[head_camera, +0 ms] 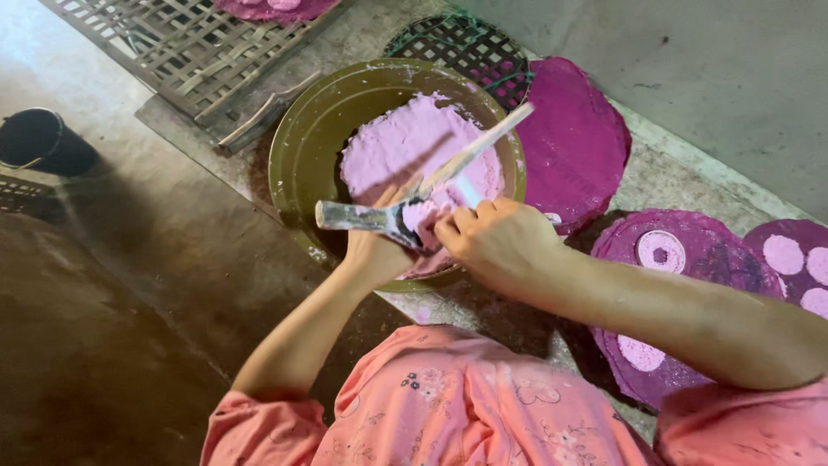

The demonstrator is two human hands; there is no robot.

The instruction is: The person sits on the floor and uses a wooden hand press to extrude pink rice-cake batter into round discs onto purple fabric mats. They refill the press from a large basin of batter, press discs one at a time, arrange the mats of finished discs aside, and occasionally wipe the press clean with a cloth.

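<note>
Concrete ledge [681, 173] crowded; left hand [373, 252] grip pinching scraper [362, 217], right hand [496, 237] grip pinching stick [479, 148] over bowl rim [293, 138].

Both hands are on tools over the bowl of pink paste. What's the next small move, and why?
Probably draw the stick in the right hand along the flat blade held by the left hand, so the pink paste drops into the bowl. The blade is smeared with paste, the tools meet above the bowl, and both hands are closed on their handles.
</note>
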